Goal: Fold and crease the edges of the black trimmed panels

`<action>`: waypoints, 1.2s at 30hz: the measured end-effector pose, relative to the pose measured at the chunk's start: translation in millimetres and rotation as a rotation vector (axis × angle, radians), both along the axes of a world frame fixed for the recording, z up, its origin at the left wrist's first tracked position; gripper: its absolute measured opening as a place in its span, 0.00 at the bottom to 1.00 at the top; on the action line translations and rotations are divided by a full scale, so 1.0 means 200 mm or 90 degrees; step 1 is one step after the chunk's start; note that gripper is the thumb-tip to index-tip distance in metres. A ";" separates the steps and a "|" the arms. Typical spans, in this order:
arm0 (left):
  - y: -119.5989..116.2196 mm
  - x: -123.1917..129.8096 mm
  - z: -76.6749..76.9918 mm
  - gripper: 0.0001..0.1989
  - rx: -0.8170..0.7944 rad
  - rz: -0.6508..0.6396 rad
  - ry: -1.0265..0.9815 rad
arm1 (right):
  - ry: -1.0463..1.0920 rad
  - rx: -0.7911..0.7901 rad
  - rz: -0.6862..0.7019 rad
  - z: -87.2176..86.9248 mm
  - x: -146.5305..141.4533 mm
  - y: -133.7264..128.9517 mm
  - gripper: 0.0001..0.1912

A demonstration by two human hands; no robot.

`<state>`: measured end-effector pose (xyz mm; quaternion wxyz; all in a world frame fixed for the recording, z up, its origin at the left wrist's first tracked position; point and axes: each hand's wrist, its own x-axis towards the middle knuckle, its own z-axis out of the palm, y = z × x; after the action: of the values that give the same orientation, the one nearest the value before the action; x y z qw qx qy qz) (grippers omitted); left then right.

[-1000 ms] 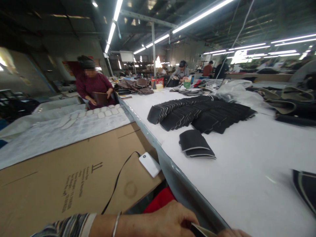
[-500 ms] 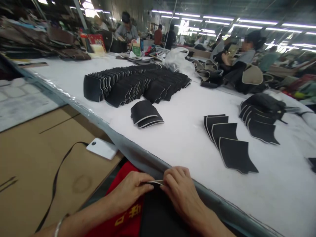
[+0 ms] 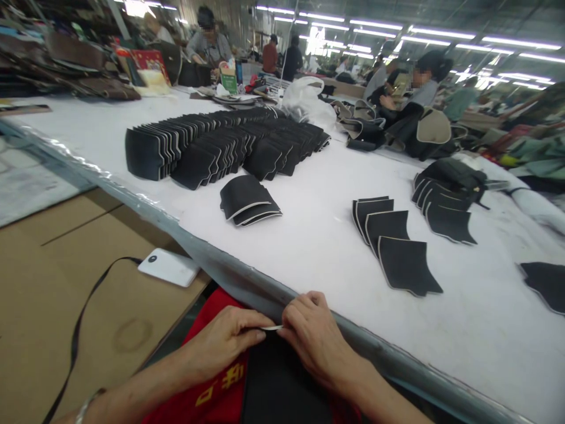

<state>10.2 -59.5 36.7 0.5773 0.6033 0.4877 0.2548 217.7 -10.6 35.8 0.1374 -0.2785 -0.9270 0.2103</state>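
Near the table's front edge, my left hand [image 3: 232, 334] pinches the pale top edge of a black leather-like panel [image 3: 282, 380] between thumb and fingers. My right hand [image 3: 314, 338] grips the same edge just beside it, with its fingers curled over. A thin light strip of the edge shows between the two hands. The panel hangs down over a red cloth [image 3: 189, 383] with yellow characters on my lap. On the white table [image 3: 309, 253] ahead lie a small stack of black panels [image 3: 247, 197] and a fanned group of similar panels [image 3: 401, 262].
Long rows of black panels [image 3: 189, 141] stand farther back, near a white plastic bag [image 3: 306, 100]. More panels [image 3: 448, 218] lie to the right. A white phone [image 3: 170, 267] with a black strap rests on cardboard [image 3: 88, 294] at left. Other people work in the background.
The gap between my hands along the panel's edge looks narrower, and less of the pale edge shows. The table scene has shifted left and slightly up in view.
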 end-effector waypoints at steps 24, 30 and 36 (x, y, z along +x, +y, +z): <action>0.03 0.06 -0.01 0.10 0.057 -0.025 0.061 | -0.027 -0.055 0.013 0.07 0.10 0.04 0.04; 0.04 0.11 0.02 0.10 0.086 -0.027 0.134 | -0.013 -0.052 0.010 0.05 0.09 0.04 0.05; 0.06 0.15 -0.01 0.12 0.098 -0.029 0.127 | 0.012 -0.049 -0.004 0.04 0.11 0.04 0.06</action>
<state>39.6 -48.0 35.5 0.4836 0.6792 0.5078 0.2167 238.7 -3.4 43.9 0.1363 -0.2844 -0.9160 0.2479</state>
